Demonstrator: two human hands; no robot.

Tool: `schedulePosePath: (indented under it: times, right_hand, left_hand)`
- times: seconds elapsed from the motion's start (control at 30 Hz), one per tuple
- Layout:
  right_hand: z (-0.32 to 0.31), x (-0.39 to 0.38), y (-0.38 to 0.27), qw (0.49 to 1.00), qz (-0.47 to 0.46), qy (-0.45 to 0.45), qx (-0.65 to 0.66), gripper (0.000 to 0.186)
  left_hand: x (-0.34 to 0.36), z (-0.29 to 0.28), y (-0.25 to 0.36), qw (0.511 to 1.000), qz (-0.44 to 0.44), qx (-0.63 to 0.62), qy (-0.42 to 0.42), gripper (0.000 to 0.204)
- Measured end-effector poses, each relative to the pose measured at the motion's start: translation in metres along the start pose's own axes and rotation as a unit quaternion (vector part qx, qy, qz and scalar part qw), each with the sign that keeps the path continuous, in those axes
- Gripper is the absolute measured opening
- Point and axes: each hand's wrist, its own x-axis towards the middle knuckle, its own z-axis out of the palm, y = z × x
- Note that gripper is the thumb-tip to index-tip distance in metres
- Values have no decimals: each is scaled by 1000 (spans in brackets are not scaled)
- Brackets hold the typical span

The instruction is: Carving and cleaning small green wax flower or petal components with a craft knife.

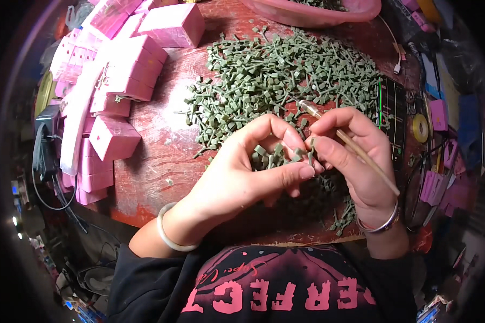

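Note:
My left hand [258,167], cupped with curled fingers, holds several small green pieces [275,156]. My right hand [355,156] grips a slim tool with a wooden handle [377,175] and a shiny, clear-looking upper end, slanting up to the left. Its thumb and forefinger also pinch a small green piece [312,146] beside my left fingertips. Behind both hands lies a broad heap of green pieces [285,64], some square-headed, some stick-like, on a worn red tabletop [156,129].
Stacked pink blocks [129,70] fill the left, beside a black device with cables [47,140]. A pink basin [307,13] is at the top. A dark board [393,118], yellow tape roll [420,127], cable plug [397,67] and more pink blocks [434,188] line the right.

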Motion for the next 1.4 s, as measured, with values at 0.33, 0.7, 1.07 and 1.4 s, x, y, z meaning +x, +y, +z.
schedulePosePath:
  times: [0.33,0.7,1.07,1.4]
  right_hand:
    - [-5,-1,1,976,-166,34,-137,53]
    - [-4,-2,-2,871,-386,35,-302,12]
    - [-1,-6,0,935,-282,90,-197,19]
    - [-2,14,20,767,-313,10,-560,32]
  left_hand:
    - [4,-11,-5,979,-31,-202,-14,39]
    - [5,-16,-2,968,-35,-245,-42,38]
    - [3,-12,-5,983,-17,-182,3,24]
    - [3,-13,-3,984,15,-176,12,20]
